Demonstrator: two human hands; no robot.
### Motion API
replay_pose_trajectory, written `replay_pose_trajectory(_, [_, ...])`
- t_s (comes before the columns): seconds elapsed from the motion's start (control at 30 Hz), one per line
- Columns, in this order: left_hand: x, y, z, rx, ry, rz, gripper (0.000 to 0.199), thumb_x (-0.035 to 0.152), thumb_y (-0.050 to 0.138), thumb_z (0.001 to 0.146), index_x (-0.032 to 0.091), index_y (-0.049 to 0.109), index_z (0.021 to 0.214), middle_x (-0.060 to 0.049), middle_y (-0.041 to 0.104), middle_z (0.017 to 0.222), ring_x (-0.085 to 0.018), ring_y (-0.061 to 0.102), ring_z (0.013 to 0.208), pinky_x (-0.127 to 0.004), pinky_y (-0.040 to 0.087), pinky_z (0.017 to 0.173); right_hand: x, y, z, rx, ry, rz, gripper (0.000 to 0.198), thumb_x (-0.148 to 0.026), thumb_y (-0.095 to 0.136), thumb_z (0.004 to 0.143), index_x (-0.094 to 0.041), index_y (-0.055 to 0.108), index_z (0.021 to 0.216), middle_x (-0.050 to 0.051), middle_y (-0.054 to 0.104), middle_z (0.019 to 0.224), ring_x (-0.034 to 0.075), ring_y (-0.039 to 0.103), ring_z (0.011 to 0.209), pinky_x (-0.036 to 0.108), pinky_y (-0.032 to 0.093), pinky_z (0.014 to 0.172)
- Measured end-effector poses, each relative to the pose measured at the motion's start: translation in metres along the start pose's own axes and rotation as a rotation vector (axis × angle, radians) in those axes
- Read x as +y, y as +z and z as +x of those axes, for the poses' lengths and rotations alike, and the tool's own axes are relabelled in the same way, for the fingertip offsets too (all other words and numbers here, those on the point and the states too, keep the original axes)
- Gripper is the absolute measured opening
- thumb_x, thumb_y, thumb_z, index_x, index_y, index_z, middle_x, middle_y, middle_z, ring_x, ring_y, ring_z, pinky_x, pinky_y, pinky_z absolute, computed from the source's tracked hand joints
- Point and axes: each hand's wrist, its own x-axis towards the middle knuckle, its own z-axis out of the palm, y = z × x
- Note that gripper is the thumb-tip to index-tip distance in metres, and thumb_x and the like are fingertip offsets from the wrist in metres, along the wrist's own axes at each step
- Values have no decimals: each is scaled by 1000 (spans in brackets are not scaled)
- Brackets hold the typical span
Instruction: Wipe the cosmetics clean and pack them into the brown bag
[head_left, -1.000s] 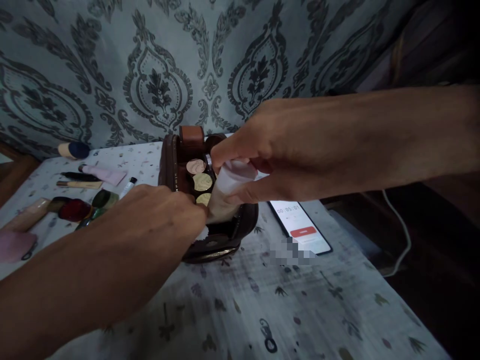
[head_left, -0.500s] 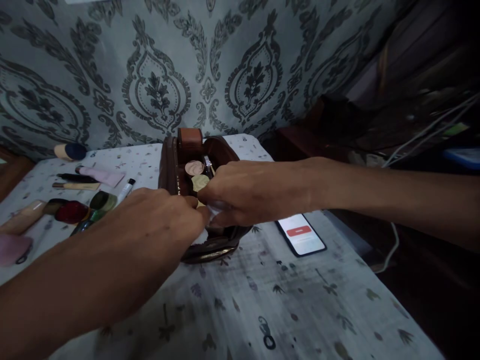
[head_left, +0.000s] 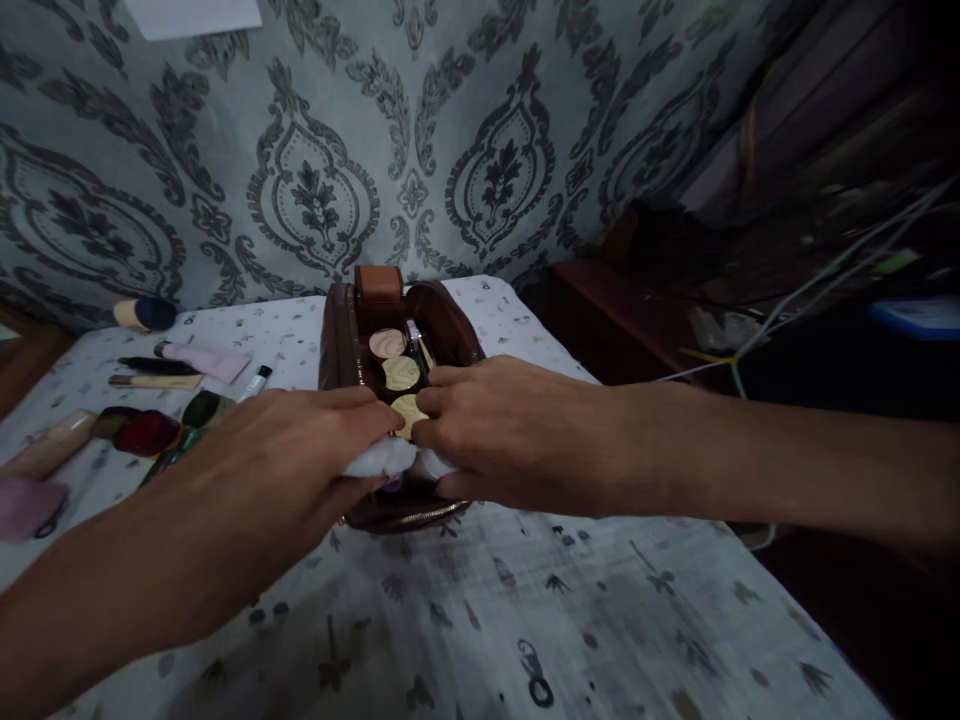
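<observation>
A brown zippered makeup bag (head_left: 341, 345) stands unzipped on the patterned cloth. Inside it several round compacts (head_left: 402, 374) with pale swirled tops line up in a row, beside a slim item with a silvery end (head_left: 414, 335). My left hand (head_left: 307, 450), at the bag's near end, pinches a white, soft, tissue-like piece (head_left: 381, 458). My right hand (head_left: 502, 425) reaches over the bag from the right, fingers closed on white material of the same look. Whether both hold one piece I cannot tell. My fingers partly cover the nearest compact.
Left of the bag lie a pink tube (head_left: 206, 360), a dark red round item (head_left: 148, 432), a beige bottle (head_left: 52, 440), a pink sponge-like item (head_left: 30, 508) and a dark-and-beige brush head (head_left: 145, 314). A patterned wall rises behind; white cables (head_left: 802, 290) hang at right.
My hands have come slightly nearer to me and apart, baring more of the white piece and the nearest compact. The phone on the right is now hidden behind my right arm.
</observation>
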Motion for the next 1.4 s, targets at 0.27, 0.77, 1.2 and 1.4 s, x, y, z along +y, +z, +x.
replay_pose_trajectory(0.27, [-8, -3, -19, 283, -198, -82, 17, 40, 56, 91, 32, 70, 96, 5, 74, 92, -17, 70, 82, -22, 55, 76, 12, -9, 5, -77, 6, 118, 25, -26, 72, 85, -11, 66, 104, 9, 68, 94, 22, 61, 89, 31, 42, 70])
replay_pose_trajectory(0.77, [-9, 12, -30, 243, -242, -236, 17, 31, 53, 94, 27, 68, 102, 0, 70, 97, -18, 66, 90, -25, 52, 75, 16, -4, 45, -126, -123, 420, 24, -30, 70, 86, -10, 70, 101, 6, 69, 96, 18, 61, 91, 25, 43, 75])
replay_pose_trajectory(1.2, [-2, 11, -29, 287, -189, -108, 16, 27, 52, 95, 27, 65, 104, 0, 67, 98, -17, 63, 88, -25, 49, 75, 24, 24, 59, 21, 70, 1100, 24, -19, 77, 66, -13, 67, 87, -3, 68, 76, 12, 61, 72, 20, 44, 60])
replay_pose_trajectory(1.4, [7, 11, -18, 160, 16, 297, 28, 20, 45, 91, 22, 63, 112, -6, 67, 116, -18, 67, 77, -27, 48, 59, 23, 20, 61, -55, 163, 1208, 18, -10, 79, 63, -13, 63, 71, -7, 60, 62, 9, 58, 63, 18, 44, 57])
